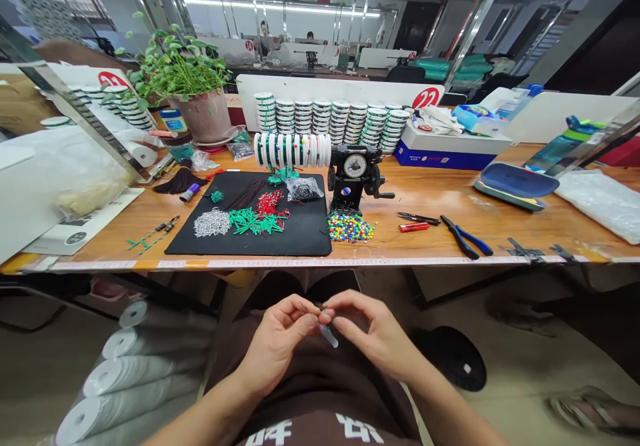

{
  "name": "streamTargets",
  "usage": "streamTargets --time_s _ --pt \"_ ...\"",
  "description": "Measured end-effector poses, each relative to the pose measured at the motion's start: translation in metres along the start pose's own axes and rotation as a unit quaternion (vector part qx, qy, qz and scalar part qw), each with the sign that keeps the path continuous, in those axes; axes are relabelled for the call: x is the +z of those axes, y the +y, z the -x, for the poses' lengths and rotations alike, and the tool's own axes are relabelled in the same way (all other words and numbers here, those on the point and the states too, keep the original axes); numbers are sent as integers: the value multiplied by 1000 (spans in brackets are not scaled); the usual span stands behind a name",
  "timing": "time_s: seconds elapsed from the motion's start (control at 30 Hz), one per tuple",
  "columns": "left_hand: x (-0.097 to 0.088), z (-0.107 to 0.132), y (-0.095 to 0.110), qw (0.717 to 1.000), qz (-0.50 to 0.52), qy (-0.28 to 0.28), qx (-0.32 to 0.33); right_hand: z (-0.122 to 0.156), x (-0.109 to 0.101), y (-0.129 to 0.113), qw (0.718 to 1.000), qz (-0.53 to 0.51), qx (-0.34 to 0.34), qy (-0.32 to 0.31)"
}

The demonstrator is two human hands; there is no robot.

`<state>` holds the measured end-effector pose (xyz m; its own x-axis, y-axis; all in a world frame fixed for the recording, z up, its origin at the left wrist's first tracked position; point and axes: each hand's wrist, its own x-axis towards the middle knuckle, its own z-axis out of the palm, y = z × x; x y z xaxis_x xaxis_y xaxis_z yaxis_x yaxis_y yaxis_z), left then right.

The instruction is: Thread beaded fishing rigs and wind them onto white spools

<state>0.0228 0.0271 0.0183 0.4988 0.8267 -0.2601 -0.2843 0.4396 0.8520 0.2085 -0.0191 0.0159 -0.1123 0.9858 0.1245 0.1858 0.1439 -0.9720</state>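
Note:
My left hand [278,341] and my right hand [376,334] meet over my lap, below the table edge. Both pinch a tiny piece with a green bead [325,312] between their fingertips. A small clear tube-like bit [329,335] hangs down between the hands, and which fingers hold it is unclear. On the table ahead lies a black mat [310,236] with piles of silver pins [211,223], green beads [254,222] and red beads [270,203]. A heap of mixed coloured beads [351,228] sits right of the mat.
A black winding machine [355,174] stands behind the coloured beads, beside a rack of white spools [291,149] and stacked spools [330,121]. Scissors [418,218], a red cutter [414,227] and blue-handled pliers [466,237] lie to the right. A potted plant [186,79] stands at the back left. White rolls [135,373] lie on the floor.

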Motion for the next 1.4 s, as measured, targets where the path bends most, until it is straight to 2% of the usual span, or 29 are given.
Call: streamTargets --time_s 0.1,0.2,0.33,0.47,0.53,0.67,0.77,0.83,0.9,0.93,0.97,1.0,1.07,1.1,1.17,1.23,1.27,1.33,1.4 --pt "-2 0 -2 1000 -8 4 1 4 15 6 993 -95 66 -15" --pt "-3 1 -6 1000 -14 16 -10 7 19 15 992 -95 85 -8" --pt "-1 4 -11 999 -11 28 -17 10 15 22 999 -15 51 -5" --pt "3 5 -12 1000 -12 21 -13 9 12 31 999 -4 -31 6" --pt "3 6 -12 1000 -11 7 -15 9 11 36 998 11 -59 35" --pt "4 5 -11 999 -21 -2 -28 13 2 38 990 85 -71 85" --pt "5 -1 -6 997 -59 -24 -44 11 -14 36 967 133 -92 198" --pt "7 -11 6 992 -118 -37 -23 8 -27 36 950 112 -76 283" --pt "10 -30 24 972 -226 -32 49 4 -38 34 942 52 -50 328" --pt "12 -44 35 947 -304 -19 106 2 -42 33 943 20 -38 331" --pt "13 -59 45 902 -395 -2 172 0 -44 32 946 -6 -28 323" --pt "13 -76 55 841 -485 26 239 -1 -45 30 951 -27 -18 307" --pt "14 -109 71 723 -612 83 308 -3 -44 26 959 -59 -7 277" --pt "15 -123 75 705 -628 102 315 -4 -42 24 960 -71 -10 269" --pt "19 -137 79 692 -637 120 318 -4 -38 22 963 -71 -19 261" --pt "25 -129 77 695 -629 102 332 -3 -34 20 965 -31 -29 260" --pt "28 -118 75 698 -623 76 345 -2 -33 18 965 -2 -36 259" --pt "34 -87 68 718 -592 -24 365 1 -29 13 964 53 -62 253" --pt "37 -57 60 753 -555 -116 333 4 -25 7 961 92 -97 240"
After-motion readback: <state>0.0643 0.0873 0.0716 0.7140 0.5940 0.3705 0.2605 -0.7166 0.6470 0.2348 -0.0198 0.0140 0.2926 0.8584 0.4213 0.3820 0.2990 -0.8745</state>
